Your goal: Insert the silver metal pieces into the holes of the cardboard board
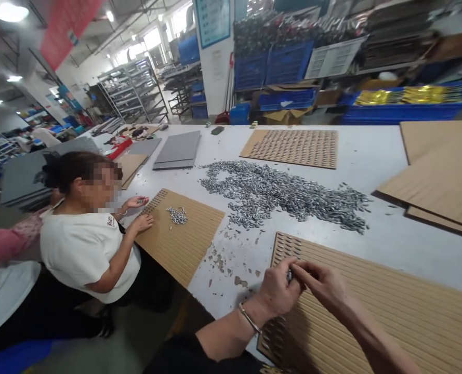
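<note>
My left hand, with a bangle at its wrist, is curled around small grey metal pieces, only partly visible between the fingers. My right hand meets it there, thumb and fingers pinched together at the same pieces; whether one is between its own fingertips is hidden. Both hands are above the left part of a brown grooved board. Short rows of metal pieces lie along that board's left edge, partly covered by my hands and left forearm.
Beyond the board spreads a large heap of loose metal pieces. A filled board lies behind it, and stacked brown boards are at right. To the left, a co-worker sits at another grooved board with a small pile on it.
</note>
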`<state>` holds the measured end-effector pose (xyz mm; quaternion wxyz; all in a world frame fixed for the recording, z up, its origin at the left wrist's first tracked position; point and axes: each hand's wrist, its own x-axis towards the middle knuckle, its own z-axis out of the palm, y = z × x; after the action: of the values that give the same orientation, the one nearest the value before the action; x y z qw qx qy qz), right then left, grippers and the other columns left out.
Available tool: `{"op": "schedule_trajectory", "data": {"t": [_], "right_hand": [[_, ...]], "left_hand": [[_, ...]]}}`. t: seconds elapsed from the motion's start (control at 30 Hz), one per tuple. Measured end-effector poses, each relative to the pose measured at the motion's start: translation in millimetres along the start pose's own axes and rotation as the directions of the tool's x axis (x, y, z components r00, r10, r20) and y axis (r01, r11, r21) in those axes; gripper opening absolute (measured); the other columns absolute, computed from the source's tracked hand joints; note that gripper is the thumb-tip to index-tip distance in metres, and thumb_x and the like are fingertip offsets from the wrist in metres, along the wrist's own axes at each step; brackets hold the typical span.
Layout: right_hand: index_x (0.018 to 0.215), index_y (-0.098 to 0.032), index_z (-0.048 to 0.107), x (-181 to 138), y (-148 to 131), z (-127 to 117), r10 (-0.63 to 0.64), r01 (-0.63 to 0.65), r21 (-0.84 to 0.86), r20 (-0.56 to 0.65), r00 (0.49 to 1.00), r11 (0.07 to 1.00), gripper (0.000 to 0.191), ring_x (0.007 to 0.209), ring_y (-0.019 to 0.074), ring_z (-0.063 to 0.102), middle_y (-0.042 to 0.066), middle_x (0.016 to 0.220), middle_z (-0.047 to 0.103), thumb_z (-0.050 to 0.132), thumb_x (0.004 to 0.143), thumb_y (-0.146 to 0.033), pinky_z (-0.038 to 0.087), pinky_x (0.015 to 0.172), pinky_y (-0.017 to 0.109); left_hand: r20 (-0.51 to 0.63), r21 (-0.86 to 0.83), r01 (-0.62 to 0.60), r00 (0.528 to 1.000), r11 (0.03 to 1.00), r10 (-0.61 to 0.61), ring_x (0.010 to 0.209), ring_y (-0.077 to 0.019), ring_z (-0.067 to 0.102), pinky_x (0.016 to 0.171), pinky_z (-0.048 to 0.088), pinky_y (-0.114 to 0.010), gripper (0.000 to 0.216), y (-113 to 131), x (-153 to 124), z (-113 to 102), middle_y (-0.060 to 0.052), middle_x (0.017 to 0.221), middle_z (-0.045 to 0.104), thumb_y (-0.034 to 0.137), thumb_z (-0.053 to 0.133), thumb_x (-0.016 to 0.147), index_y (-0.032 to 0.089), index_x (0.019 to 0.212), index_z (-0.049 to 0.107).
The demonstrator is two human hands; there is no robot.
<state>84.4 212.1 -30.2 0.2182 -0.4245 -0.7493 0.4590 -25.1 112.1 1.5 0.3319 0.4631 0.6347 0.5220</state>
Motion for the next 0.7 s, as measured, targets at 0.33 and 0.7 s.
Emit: {"op": "schedule_trajectory", "data": {"t": [0.33,0.7], "right_hand": [[0.080,-0.018,0.054,-8.9,-22.1,-4.6,0.218,-0.057,0.550,-0.233,0.948,0.833,0.042,0.062,0.0166,0.060,0.005,0.073,0.065,0.062,0.074,-0.059,0.050,0.055,0.027],[0.077,-0.015,0.062,8.3,40.1,-5.0,0.182,-0.176,0.046,-0.191,0.965,0.983,0.018,0.057,0.0135,0.055,0.001,0.063,0.062,0.051,0.080,-0.029,0.041,0.056,0.023]], "left_hand": [[0.105,-0.562,0.400,0.903,0.724,-0.416,0.045,-0.0056,0.046,0.039,0.030,-0.016,0.035,-18.0,15.3,-6.0,0.001,0.070,0.063,0.037,0.065,0.076,0.018,0.103,0.052],[0.128,-0.763,0.369,0.891,0.531,-0.436,0.049,-0.0037,0.044,0.037,0.024,-0.014,0.030,-53.8,41.5,-25.7,0.002,0.074,0.058,0.029,0.070,0.072,0.017,0.095,0.056]]}}
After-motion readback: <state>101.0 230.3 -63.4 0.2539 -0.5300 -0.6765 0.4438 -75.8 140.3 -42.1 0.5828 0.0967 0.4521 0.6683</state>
